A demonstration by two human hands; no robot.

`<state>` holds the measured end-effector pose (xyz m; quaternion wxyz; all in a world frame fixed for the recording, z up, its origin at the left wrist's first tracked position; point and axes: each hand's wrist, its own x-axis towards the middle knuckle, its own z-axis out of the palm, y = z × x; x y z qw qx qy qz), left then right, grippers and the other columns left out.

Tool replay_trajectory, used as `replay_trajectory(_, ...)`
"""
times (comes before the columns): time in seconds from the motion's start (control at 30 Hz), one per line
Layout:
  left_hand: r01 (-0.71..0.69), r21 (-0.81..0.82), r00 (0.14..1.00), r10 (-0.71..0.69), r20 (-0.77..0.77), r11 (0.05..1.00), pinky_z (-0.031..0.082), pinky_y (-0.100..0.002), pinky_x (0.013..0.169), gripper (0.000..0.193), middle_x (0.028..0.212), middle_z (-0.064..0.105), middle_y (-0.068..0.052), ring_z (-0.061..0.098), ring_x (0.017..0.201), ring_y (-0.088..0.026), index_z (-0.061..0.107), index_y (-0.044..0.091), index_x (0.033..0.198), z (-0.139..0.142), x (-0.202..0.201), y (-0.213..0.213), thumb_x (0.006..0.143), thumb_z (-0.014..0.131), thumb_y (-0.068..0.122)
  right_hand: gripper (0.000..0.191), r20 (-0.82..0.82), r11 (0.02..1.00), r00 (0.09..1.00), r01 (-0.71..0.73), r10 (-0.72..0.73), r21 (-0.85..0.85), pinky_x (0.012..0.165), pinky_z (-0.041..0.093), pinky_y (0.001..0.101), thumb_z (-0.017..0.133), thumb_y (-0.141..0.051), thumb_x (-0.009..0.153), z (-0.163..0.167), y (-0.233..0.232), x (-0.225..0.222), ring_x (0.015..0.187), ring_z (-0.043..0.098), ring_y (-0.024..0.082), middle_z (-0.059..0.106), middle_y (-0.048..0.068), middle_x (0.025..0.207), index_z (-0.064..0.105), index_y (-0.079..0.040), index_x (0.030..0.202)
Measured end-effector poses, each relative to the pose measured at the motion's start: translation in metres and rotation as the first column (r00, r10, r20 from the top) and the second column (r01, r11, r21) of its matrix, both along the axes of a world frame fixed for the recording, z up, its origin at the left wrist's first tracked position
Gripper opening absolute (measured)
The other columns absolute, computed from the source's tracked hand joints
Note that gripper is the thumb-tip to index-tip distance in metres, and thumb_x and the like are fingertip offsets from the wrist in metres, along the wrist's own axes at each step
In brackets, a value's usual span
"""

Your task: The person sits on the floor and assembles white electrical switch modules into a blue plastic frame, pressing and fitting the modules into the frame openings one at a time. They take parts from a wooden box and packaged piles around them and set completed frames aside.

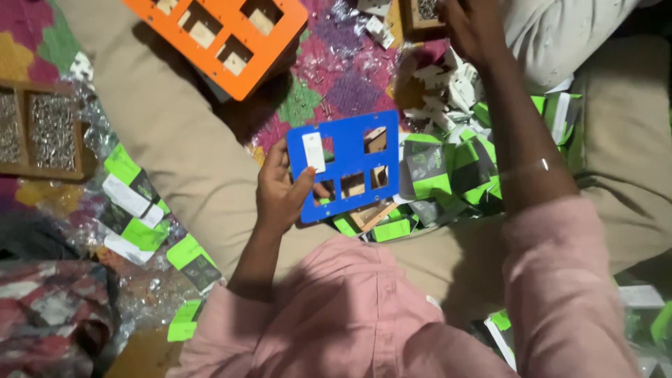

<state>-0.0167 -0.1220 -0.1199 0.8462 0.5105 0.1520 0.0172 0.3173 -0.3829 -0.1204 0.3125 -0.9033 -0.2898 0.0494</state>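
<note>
My left hand (280, 192) grips the blue plate (344, 164) at its left edge, thumb across the front face and fingers behind, closed firmly on it. The plate is a flat panel with rectangular cut-outs, held tilted above my lap, roughly centre of view. One white switch insert (313, 151) sits in the upper-left opening; the other openings show wood-coloured backing or gaps.

My right hand (470, 26) is stretched to the far right, over a pile of small white parts (448, 84) beside a wooden box (420, 12). The fingers curl downward, but I cannot tell whether they have closed on anything.

Risks, as I judge them:
- The plate is held by one edge only. If an insert is pressed in from the front with no support behind, the plate may flex or twist out of the grip.
- The seated insert may not be fully clipped; tilting the plate further could let it fall into the green-and-white packets (441, 171) below, where it would be hard to find.
- My right arm crosses over the loose packets; dragging it back could scatter them.
- The orange plate (231, 35), far left of centre, lies well apart and looks safe.
- A tray of small metal screws (50, 129) sits at the left edge, near my left knee; a shift of the leg could tip it.
</note>
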Motion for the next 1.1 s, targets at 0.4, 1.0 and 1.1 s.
replay_trajectory(0.4, 0.034, -0.016, 0.999, -0.034, 0.012, 0.999, 0.058, -0.027, 0.057, 0.058, 0.121, 0.065, -0.017, 0.072, 0.072, -0.018, 0.036, -0.004, 0.150, 0.010, 0.004, -0.004, 0.097, 0.061, -0.002, 0.022, -0.629, 0.614, 0.754, 0.410, 0.188, 0.675, 0.086, 0.058, 0.0335, 0.067, -0.002, 0.098, 0.080, -0.001, -0.209, 0.100, 0.069, 0.023, 0.070, 0.018, 0.115, 0.069, 0.004, 0.119)
replay_trajectory(1.0, -0.005, -0.085, 0.994, 0.014, 0.112, 0.996, 0.060, -0.028, 0.064, 0.054, 0.125, 0.063, -0.017, 0.070, 0.075, -0.016, 0.037, -0.004, 0.149, 0.006, 0.011, -0.005, 0.100, 0.059, -0.005, 0.024, -0.654, 0.961, 0.746, -0.255, 0.127, -0.104, 0.080, 0.057, 0.0331, 0.062, -0.003, 0.093, 0.078, -0.002, -0.242, 0.093, 0.074, 0.018, 0.076, 0.012, 0.103, 0.068, -0.003, 0.117)
replay_trajectory(1.1, -0.004, -0.050, 0.999, 0.006, 0.046, 0.999, 0.058, -0.026, 0.055, 0.053, 0.123, 0.065, -0.016, 0.070, 0.070, -0.015, 0.038, -0.003, 0.147, 0.010, 0.012, -0.006, 0.098, 0.059, -0.002, 0.027, -0.654, 0.908, 0.749, -0.344, 0.112, -0.239, 0.082, 0.058, 0.0344, 0.063, -0.006, 0.096, 0.087, 0.000, -0.223, 0.089, 0.076, 0.020, 0.080, 0.014, 0.106, 0.073, -0.007, 0.121)
